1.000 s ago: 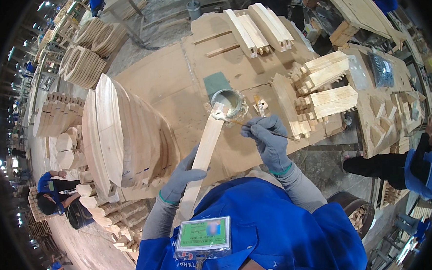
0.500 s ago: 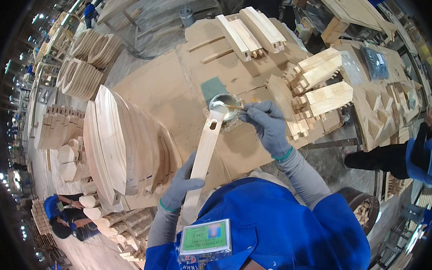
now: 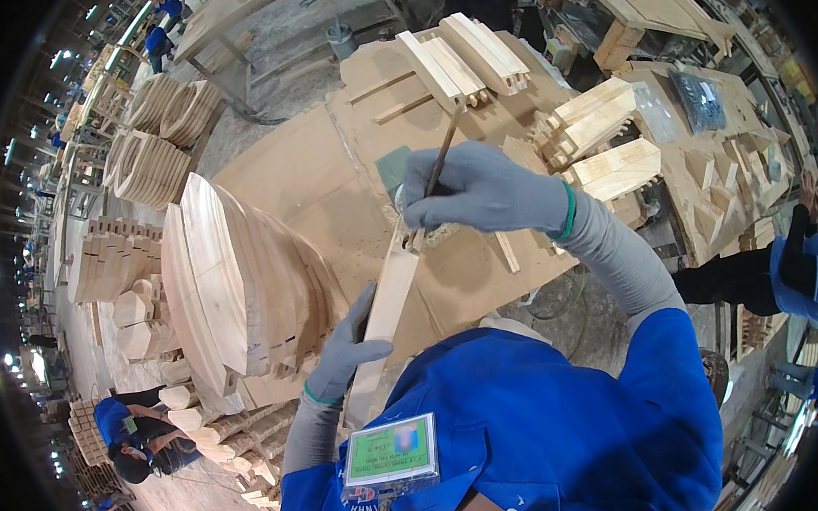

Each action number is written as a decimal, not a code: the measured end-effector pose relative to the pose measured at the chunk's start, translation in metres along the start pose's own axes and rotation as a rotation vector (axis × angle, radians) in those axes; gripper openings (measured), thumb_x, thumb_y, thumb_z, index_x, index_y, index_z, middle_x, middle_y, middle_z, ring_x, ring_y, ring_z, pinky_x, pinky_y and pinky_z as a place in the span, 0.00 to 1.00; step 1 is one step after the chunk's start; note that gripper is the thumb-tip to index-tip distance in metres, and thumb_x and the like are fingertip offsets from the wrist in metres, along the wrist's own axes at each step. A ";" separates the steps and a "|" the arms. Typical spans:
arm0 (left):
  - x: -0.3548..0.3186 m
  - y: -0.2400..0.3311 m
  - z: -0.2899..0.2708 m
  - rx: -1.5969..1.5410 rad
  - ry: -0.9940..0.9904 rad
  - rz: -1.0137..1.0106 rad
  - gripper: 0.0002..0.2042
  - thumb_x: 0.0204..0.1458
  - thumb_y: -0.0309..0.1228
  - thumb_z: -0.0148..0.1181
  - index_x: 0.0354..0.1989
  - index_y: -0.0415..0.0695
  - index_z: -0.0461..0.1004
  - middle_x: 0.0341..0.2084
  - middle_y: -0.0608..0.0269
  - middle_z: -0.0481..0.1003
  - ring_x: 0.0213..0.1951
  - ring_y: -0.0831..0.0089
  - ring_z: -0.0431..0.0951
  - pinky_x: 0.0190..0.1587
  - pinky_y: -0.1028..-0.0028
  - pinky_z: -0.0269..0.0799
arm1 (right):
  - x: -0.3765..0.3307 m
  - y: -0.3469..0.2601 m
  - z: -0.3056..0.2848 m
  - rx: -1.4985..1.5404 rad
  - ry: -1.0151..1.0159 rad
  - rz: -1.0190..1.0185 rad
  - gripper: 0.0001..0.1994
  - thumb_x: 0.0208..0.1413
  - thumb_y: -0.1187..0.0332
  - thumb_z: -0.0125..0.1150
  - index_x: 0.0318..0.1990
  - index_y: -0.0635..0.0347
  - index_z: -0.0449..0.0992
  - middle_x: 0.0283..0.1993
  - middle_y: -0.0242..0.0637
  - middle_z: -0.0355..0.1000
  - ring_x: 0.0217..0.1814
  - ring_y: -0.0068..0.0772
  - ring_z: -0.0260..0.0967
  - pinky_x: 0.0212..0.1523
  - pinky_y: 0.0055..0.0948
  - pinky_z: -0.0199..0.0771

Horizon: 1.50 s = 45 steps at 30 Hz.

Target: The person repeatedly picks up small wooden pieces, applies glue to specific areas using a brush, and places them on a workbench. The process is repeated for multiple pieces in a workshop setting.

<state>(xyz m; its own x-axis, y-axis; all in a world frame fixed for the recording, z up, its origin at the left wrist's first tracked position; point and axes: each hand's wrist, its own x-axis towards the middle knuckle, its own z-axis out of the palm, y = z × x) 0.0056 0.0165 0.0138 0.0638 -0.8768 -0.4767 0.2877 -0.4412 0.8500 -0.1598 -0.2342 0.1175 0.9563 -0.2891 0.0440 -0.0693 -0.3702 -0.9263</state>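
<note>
My left hand (image 3: 343,359), in a grey glove, is closed around the lower part of a pale wooden rail (image 3: 392,295). The rail slants up and away from me, with a slot near its far end. Over that end is my gloved right hand (image 3: 489,191), pinching a thin brown stick (image 3: 444,152) that stands tilted, its upper end pointing away. Its lower tip is at the slot, largely hidden by my fingers. Just behind my right hand, the round pot (image 3: 397,195) of white paste is almost wholly covered from sight.
Cardboard (image 3: 284,165) covers the table. A tall stack of curved wooden panels (image 3: 235,283) stands at left. Slotted wooden parts (image 3: 592,121) lie at right, and more rails (image 3: 455,68) at the far side. A green sheet (image 3: 392,167) lies beyond the pot. Co-workers (image 3: 145,431) are at both sides.
My right hand has lifted the stick out of the pot and come nearer, over the rail's slotted end. The stick now stands steeper. My left hand still holds the rail in nearly the same place.
</note>
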 end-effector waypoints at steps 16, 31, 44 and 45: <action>0.000 0.010 0.001 0.128 0.112 0.087 0.49 0.31 0.39 0.66 0.67 0.36 0.50 0.53 0.60 0.66 0.50 0.72 0.68 0.54 0.73 0.64 | 0.000 -0.001 -0.002 0.317 0.126 0.105 0.07 0.53 0.70 0.62 0.31 0.64 0.71 0.30 0.37 0.74 0.31 0.22 0.73 0.32 0.19 0.75; 0.003 -0.001 -0.012 -0.420 0.399 -0.019 0.31 0.54 0.55 0.49 0.55 0.39 0.64 0.32 0.57 0.72 0.33 0.68 0.76 0.38 0.70 0.75 | -0.018 0.170 0.049 -0.282 0.621 0.012 0.04 0.52 0.74 0.60 0.29 0.64 0.73 0.30 0.33 0.73 0.30 0.19 0.71 0.32 0.20 0.72; 0.035 0.000 -0.003 -0.366 0.364 0.224 0.21 0.57 0.54 0.46 0.47 0.50 0.67 0.31 0.62 0.70 0.27 0.73 0.71 0.31 0.71 0.74 | -0.031 0.187 0.073 1.392 0.871 0.211 0.05 0.56 0.75 0.55 0.35 0.70 0.73 0.35 0.39 0.72 0.35 0.31 0.73 0.44 0.29 0.79; 0.039 -0.004 -0.003 -0.155 0.440 0.340 0.20 0.57 0.53 0.46 0.47 0.52 0.67 0.32 0.63 0.69 0.29 0.73 0.71 0.31 0.70 0.74 | -0.031 0.186 0.072 1.414 0.860 0.252 0.05 0.57 0.76 0.54 0.35 0.71 0.73 0.35 0.40 0.72 0.36 0.31 0.73 0.44 0.29 0.79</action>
<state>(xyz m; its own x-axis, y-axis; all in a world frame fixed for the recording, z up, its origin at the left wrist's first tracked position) 0.0100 -0.0153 -0.0088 0.5590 -0.7876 -0.2593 0.3162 -0.0866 0.9447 -0.1819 -0.2309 -0.0833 0.5048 -0.7579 -0.4132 0.5647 0.6520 -0.5060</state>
